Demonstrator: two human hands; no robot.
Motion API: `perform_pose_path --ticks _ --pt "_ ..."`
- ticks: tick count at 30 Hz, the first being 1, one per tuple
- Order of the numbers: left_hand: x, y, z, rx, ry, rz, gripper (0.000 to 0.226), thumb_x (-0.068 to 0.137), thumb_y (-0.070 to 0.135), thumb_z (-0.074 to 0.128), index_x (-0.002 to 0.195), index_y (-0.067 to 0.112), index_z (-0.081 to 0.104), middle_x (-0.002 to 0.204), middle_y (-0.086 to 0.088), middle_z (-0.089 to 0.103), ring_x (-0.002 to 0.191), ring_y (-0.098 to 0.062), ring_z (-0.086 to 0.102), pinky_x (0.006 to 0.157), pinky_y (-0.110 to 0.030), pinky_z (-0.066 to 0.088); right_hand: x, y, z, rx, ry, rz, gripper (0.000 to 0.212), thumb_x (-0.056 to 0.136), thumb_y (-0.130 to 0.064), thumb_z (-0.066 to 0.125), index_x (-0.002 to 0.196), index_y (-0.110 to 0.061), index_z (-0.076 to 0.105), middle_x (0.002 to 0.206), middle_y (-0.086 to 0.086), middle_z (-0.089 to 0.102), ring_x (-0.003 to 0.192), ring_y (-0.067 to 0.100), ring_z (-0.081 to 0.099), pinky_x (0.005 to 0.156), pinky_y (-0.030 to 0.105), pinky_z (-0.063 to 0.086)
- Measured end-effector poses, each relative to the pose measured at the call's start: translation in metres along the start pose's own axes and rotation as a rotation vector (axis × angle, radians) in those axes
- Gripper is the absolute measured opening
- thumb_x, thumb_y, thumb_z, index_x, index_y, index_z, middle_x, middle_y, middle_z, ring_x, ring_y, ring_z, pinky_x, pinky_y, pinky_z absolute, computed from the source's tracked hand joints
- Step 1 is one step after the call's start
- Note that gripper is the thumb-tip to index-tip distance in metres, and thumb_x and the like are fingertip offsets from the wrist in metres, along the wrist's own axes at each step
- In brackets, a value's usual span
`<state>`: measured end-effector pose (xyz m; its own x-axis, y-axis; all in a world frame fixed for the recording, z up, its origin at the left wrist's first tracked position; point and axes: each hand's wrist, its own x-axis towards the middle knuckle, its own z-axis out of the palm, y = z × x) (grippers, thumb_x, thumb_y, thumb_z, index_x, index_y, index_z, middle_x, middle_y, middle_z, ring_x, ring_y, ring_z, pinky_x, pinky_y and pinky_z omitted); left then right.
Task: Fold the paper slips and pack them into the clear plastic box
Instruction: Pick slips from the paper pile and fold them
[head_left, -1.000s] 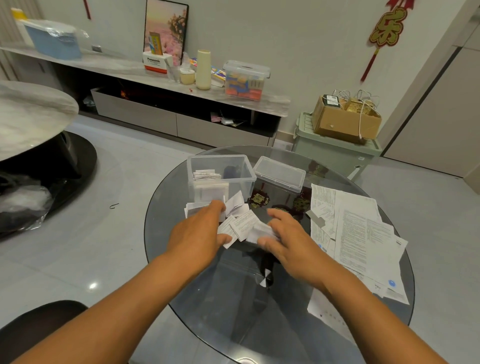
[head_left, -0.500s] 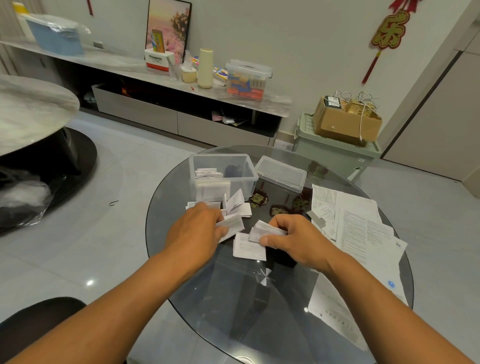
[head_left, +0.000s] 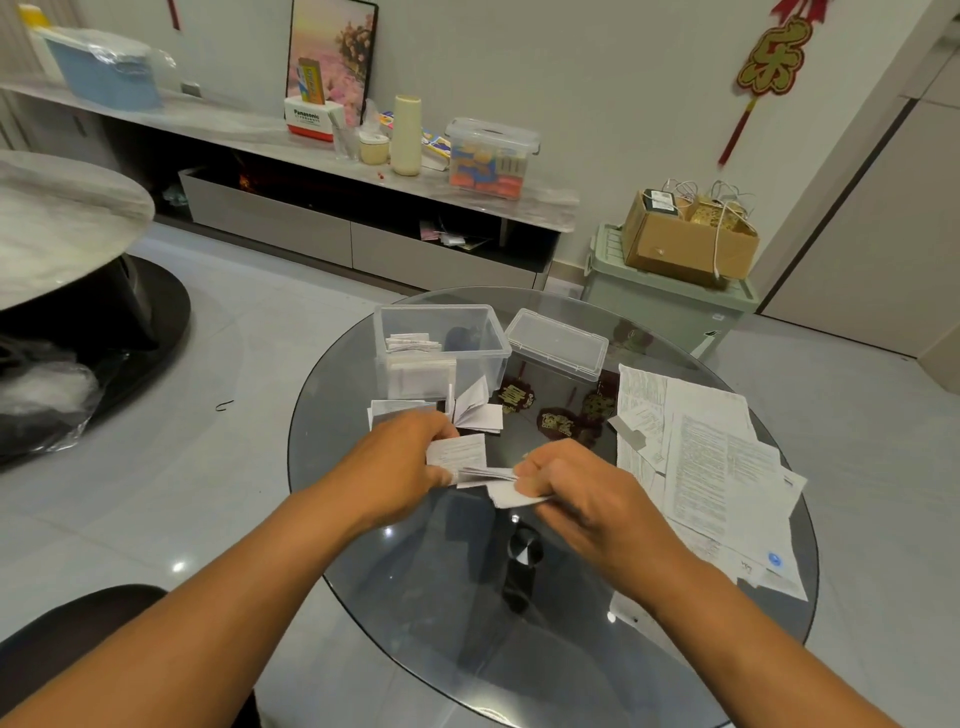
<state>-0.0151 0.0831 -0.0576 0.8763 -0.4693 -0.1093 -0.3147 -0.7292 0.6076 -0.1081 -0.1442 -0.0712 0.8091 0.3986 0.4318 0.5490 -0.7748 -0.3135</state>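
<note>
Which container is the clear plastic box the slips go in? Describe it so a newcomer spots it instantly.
On the round glass table, look at the far edge, beyond both hands. Two clear containers sit side by side there: the clear plastic box is the left one, nearest the loose folded slips. Unlike the shallow lid on its right, it is deep, open-topped and already holds folded slips.

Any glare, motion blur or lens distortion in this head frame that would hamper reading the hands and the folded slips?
Head view: wide-angle bend at the edges; small ceiling-light glints on the glass table and floor; right hand slightly motion-blurred, left hand sharper; folded slips between them legible as shapes, print unreadable.
</note>
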Motion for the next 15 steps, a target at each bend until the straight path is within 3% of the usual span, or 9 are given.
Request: perform_pose_path --ticks 4,7,11,15 --pt "-0.005 0.003 -0.014 0.014 -0.171 0.102 0.037 0.087 0.012 0.076 0.118 0.030 0.067 0.107 0.007 0.062 0.091 -0.007 0.060 0.080 -0.027 0.052 0.010 -0.004 0.004 0.167 0.021 0.219 0.012 0.095 -0.012 0.071 0.094 -0.023 0.067 0.097 -0.015 0.062 0.086 0.009 0.061 0.072 0.023 0.052" --pt "-0.009 0.005 -0.021 -0.037 -0.288 0.113 0.045 0.082 0.022 0.081 0.122 0.032 0.063 0.109 0.010 0.059 0.100 -0.011 0.059 0.090 -0.032 0.053 0.027 -0.005 0.002 0.251 0.007 0.409 0.006 0.093 -0.021 0.076 0.092 -0.025 0.071 0.092 -0.015 0.064 0.087 0.005 0.061 0.075 0.023 0.052" --pt "-0.002 0.002 -0.006 -0.031 -0.114 0.079 0.031 0.083 0.031 0.082 0.107 0.040 0.064 0.108 0.009 0.060 0.097 -0.014 0.060 0.086 -0.033 0.052 0.043 -0.004 0.008 0.157 -0.134 0.378 0.006 0.096 -0.030 0.071 0.100 -0.028 0.068 0.099 -0.016 0.059 0.089 0.005 0.057 0.079 0.027 0.051" --pt "0.001 0.001 0.004 -0.040 -0.062 0.009 0.035 0.082 0.027 0.081 0.106 0.040 0.059 0.107 0.010 0.062 0.097 -0.017 0.062 0.087 -0.036 0.053 0.042 -0.003 0.015 0.089 -0.224 0.278 0.025 0.105 -0.035 0.055 0.129 -0.031 0.059 0.112 -0.013 0.049 0.099 0.003 0.052 0.086 0.022 0.047"
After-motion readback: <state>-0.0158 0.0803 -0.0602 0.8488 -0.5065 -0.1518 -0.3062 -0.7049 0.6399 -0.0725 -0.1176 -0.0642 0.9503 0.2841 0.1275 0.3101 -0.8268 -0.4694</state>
